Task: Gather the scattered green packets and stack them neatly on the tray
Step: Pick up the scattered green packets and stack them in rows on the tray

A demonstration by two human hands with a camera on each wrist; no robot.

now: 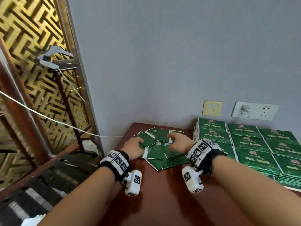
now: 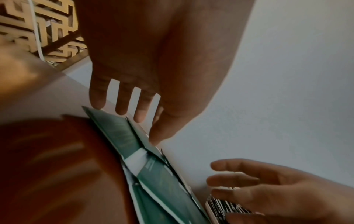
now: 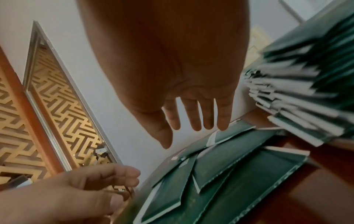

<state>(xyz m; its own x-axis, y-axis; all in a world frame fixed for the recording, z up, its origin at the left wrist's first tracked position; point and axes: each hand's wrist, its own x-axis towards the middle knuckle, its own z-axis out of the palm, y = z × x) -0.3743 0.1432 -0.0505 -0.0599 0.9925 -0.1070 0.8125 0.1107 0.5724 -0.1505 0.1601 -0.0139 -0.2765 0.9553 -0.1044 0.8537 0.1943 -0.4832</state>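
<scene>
left hand (image 1: pixel 134 148): fingers straight and spread, over left side of loose packets (image 1: pixel 160 150)
right hand (image 1: pixel 178 143): fingers spread, hovering above pile's right side, holding nothing
pile: at table's (image 1: pixel 162 196) back-left corner, directly between both hands
stacked packets (image 1: pixel 254 144): just right of pile, right hand nearer
tray: can't make it out
room: grey wall, sockets, lattice screen left

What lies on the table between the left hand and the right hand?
In the head view, the loose pile of green packets lies between the left hand and the right hand, overlapping at odd angles on the table. Both hands are spread at its sides.
</scene>
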